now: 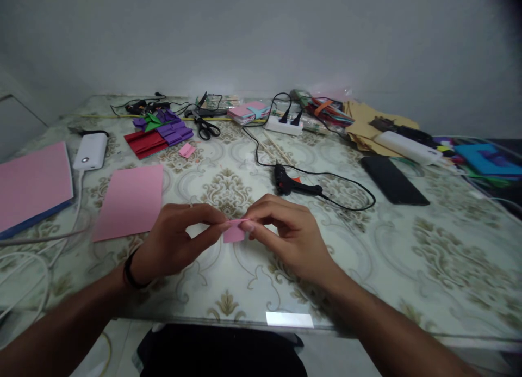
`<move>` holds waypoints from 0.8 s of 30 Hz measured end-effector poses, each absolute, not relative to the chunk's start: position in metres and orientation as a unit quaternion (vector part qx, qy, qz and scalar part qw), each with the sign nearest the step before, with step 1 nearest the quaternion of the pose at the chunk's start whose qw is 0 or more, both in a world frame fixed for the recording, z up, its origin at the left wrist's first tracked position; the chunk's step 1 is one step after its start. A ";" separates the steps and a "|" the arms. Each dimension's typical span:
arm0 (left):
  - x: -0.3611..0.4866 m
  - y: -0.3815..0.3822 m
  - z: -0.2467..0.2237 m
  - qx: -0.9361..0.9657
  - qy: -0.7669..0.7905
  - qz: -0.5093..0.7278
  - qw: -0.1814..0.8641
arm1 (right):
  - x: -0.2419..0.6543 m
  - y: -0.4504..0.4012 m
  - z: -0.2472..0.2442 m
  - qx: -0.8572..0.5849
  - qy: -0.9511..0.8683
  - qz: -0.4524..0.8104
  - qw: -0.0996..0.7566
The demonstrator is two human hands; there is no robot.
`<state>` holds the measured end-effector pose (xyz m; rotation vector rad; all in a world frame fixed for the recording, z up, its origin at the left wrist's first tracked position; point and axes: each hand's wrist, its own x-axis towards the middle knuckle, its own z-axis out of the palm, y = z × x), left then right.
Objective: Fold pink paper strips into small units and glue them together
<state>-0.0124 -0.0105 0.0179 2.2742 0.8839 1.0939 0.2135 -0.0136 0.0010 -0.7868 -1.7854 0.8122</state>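
Note:
A small piece of pink paper (234,234) is held up over the patterned table, its top edge pinched from both sides. My left hand (179,233) grips its left end between thumb and forefinger; a dark band circles that wrist. On the other end, the thumb and fingers of my right hand (287,233) are closed. The upper edge looks folded, though my fingertips hide part of it. A larger pink sheet (129,200) lies flat beside my left hand. Beyond my right hand rests a black glue gun (296,184) with its cord looping right.
Black scissors (206,128), folded red paper (147,143) and purple paper (175,131) lie toward the back left. A white power strip (284,125) stands at the back. To the right are a black phone (393,180) and a white power bank (408,147); another white device (90,151) sits left.

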 end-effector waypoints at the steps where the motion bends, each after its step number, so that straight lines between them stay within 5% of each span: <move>1: -0.013 -0.011 0.018 0.827 0.320 0.397 0.236 | 0.214 -0.014 0.001 -0.321 -0.736 0.334 0.493; 24: -0.010 -0.010 0.018 0.853 0.332 0.338 0.220 | 0.215 -0.015 0.003 -0.327 -0.782 0.309 0.431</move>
